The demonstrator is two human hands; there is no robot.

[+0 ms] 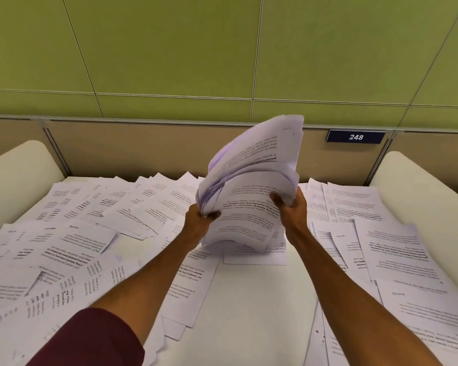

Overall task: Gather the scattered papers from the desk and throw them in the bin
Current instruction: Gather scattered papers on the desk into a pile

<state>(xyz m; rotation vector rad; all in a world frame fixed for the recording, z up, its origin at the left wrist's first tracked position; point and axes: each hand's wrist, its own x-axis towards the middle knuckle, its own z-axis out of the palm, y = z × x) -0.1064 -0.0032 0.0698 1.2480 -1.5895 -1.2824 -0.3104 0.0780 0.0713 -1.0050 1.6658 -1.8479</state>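
A thick, bent stack of printed papers (251, 186) is lifted above the middle of the white desk (257, 299), its top fanning up toward the partition. My left hand (200, 217) grips the stack's left edge, thumb on the front sheet. My right hand (291, 204) grips its right edge. The stack's lower end hangs just above the desk. Many loose printed sheets lie scattered on the left (64, 247) and on the right (381, 247) of the desk. No bin is in view.
A beige partition (143, 146) backs the desk, with a blue "248" sign (355, 136) and a green wall above. Cream rounded side panels stand at the left (16, 175) and right (418, 188). A bare strip of desk runs between my forearms.
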